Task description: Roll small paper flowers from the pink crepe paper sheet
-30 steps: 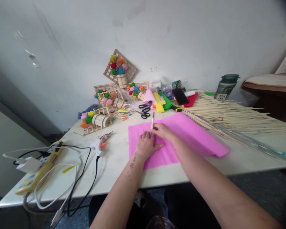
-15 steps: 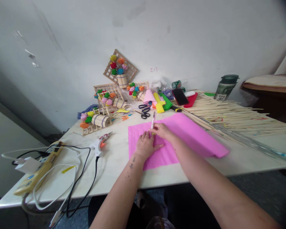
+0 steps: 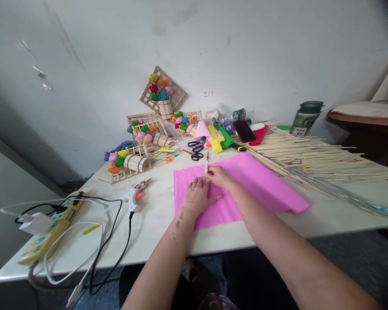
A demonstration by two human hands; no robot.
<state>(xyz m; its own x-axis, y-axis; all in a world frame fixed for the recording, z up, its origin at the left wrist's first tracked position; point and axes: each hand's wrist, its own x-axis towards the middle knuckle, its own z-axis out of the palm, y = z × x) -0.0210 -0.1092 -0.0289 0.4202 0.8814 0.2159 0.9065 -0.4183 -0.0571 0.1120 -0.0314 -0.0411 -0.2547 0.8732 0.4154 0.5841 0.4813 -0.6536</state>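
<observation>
A sheet of pink crepe paper (image 3: 255, 181) lies across the table in front of me. My left hand (image 3: 197, 196) rests flat on it with fingers stretched out. By its fingertips is a small yellowish piece (image 3: 208, 181), partly covered by the fingers, so its kind is unclear. Closed around a white pen (image 3: 207, 163) is my right hand (image 3: 219, 177), just beside the left fingertips. The pen stands nearly upright, and its tip is hidden behind the fingers.
Black scissors (image 3: 196, 150), a yellow paper piece (image 3: 216, 140) and a phone (image 3: 244, 130) lie beyond the sheet. Many thin sticks (image 3: 297, 150) spread at right. A glue gun (image 3: 134, 196) and power strip (image 3: 51, 232) with cables are at left. Flower-decorated stick frames (image 3: 136, 163) stand behind.
Both hands stay in nearly the same place on the pink paper. The pen's upper end leans very slightly further left.
</observation>
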